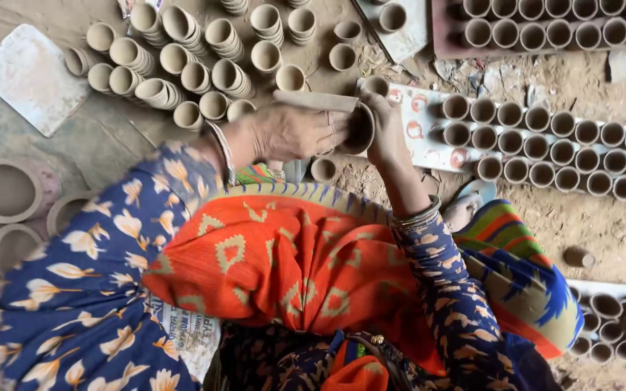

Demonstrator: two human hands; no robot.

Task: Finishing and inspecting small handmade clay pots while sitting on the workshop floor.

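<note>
My right hand (pixel 387 134) holds a small unfired clay cup (pixel 360 130) on its side, with the mouth turned toward my left hand. My left hand (pixel 295 132) presses against the cup's rim and grips a flat wooden paddle (pixel 316 100) that lies across the top of the cup. Both hands hover over the dusty ground, above my orange and blue patterned lap (pixel 284 261). Bangles sit on both wrists.
Stacks of nested clay cups (pixel 182 58) lie at the upper left. Rows of upright cups stand on a white board (pixel 429 141) to the right and on a dark tray (pixel 445 32) at the top right. Larger clay bowls (pixel 3 190) sit at the left. A single cup (pixel 322 169) stands below my hands.
</note>
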